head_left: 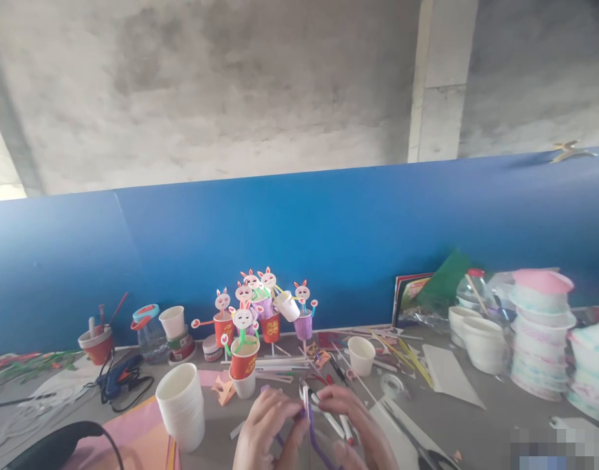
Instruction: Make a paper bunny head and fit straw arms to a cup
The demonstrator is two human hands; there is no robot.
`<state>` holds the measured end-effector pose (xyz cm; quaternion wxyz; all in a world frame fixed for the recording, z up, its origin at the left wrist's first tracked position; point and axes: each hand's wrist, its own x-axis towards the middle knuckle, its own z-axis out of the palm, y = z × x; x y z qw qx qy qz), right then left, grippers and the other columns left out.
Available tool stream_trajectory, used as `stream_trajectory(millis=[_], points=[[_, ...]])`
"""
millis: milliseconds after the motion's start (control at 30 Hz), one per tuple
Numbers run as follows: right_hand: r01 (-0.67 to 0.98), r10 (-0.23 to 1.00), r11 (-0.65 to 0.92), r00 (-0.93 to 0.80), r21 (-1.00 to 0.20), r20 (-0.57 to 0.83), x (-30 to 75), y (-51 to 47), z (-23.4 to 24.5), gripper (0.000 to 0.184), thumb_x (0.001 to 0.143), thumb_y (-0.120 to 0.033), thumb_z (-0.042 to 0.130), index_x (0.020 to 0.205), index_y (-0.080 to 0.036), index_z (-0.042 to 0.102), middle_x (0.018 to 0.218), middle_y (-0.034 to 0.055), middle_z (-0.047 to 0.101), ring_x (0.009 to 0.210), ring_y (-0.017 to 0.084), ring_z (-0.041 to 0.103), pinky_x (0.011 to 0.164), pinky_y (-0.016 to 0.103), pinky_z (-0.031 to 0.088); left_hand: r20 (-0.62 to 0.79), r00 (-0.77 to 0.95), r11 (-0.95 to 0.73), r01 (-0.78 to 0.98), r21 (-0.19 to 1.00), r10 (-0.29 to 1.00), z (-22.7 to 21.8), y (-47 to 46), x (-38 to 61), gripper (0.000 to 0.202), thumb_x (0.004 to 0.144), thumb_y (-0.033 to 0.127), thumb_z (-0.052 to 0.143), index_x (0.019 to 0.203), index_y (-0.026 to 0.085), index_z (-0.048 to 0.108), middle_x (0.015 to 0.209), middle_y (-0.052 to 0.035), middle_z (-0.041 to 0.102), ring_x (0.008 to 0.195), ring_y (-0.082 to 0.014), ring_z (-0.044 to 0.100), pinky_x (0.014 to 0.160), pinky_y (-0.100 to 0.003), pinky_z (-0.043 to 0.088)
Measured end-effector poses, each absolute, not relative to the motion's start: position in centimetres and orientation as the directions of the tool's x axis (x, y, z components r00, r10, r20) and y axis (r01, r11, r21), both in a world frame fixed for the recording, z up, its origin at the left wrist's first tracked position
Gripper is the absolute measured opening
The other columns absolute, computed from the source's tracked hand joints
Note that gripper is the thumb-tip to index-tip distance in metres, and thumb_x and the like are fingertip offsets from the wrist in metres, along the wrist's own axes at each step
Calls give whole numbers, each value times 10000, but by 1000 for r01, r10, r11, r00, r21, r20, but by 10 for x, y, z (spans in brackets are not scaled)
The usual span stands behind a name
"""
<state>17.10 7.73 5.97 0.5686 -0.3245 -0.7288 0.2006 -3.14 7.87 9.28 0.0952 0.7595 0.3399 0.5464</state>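
Note:
Thumb and fingers of my left hand (268, 427) pinch a purple pipe cleaner (313, 438), together with a thin white strip (306, 399) that stands upright at the fingertips. From there the pipe cleaner bends down toward the bottom edge. Close on the right, my right hand (360, 421) curves toward it, thumb and fingers apart, with nothing visibly gripped; its thumb is blurred. Just beyond my hands is a rabbit-faced figure on a red paper cup (244, 365), set on a white cup (243, 385). Markers (332, 425) lie behind and between my hands.
Several more rabbit figures (267, 303) stand behind. A stack of white cups (181, 408) and a blue glue gun (117, 378) are at left. Black-handled scissors (421, 447), a tape roll (394, 386), a single cup (361, 356) and decorated bowl stacks (541, 339) occupy the right.

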Motion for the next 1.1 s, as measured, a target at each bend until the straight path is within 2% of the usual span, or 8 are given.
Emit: stream_trajectory(millis=[100, 167, 300, 467, 633, 867, 1100], points=[[250, 807, 587, -99, -770, 583, 171, 67, 83, 262, 930, -449, 608, 1060, -257, 730, 1130, 113, 737, 1062, 296, 696, 878, 316, 573, 736, 278, -763, 441, 473, 617, 101, 76, -37, 127, 882, 136, 668, 935, 246, 704, 812, -23, 756, 769, -201, 694, 893, -316, 510], [237, 853, 520, -103, -820, 512, 167, 62, 98, 241, 942, -437, 592, 1013, -246, 721, 1069, 102, 738, 1022, 277, 692, 859, 307, 561, 734, 289, -769, 426, 477, 615, 103, 72, -37, 154, 881, 114, 657, 956, 244, 693, 827, -23, 750, 768, -200, 684, 858, -312, 518], [220, 871, 475, -259, -852, 418, 156, 63, 121, 183, 940, -391, 598, 942, -230, 684, 935, 55, 728, 911, 232, 683, 833, 291, 528, 718, 218, -737, 369, 566, 661, 101, 63, -31, 148, 911, 124, 603, 973, 246, 661, 830, -7, 696, 770, -183, 645, 748, -265, 505], [221, 877, 440, -315, -870, 364, 148, 69, 130, 194, 924, -381, 610, 827, -216, 632, 806, 11, 662, 775, 191, 639, 703, 252, 485, 668, 210, -690, 369, 623, 714, 97, 57, -30, 98, 922, 152, 586, 889, 239, 613, 815, 7, 649, 760, -165, 625, 715, -240, 473], [211, 859, 469, -337, -858, 386, 146, 73, 129, 253, 926, -418, 608, 785, -209, 626, 792, 13, 648, 764, 189, 619, 703, 253, 467, 652, 187, -668, 364, 649, 735, 101, 56, -30, 123, 927, 157, 537, 868, 239, 606, 799, 15, 641, 741, -152, 621, 691, -222, 465], [218, 866, 470, -302, -855, 399, 145, 69, 126, 241, 932, -399, 595, 777, -214, 606, 781, 5, 645, 757, 181, 621, 706, 239, 468, 636, 94, -604, 445, 661, 766, 104, 52, -24, 132, 891, 183, 534, 774, 229, 573, 724, 22, 631, 653, -149, 601, 631, -212, 453], [263, 842, 527, -295, -809, 452, 145, 67, 124, 209, 948, -346, 553, 784, -221, 591, 798, 12, 645, 756, 176, 619, 678, 225, 472, 537, 29, -494, 440, 750, 843, 97, 54, -18, 135, 881, 229, 537, 749, 223, 565, 702, 9, 652, 646, -160, 609, 654, -229, 477]])
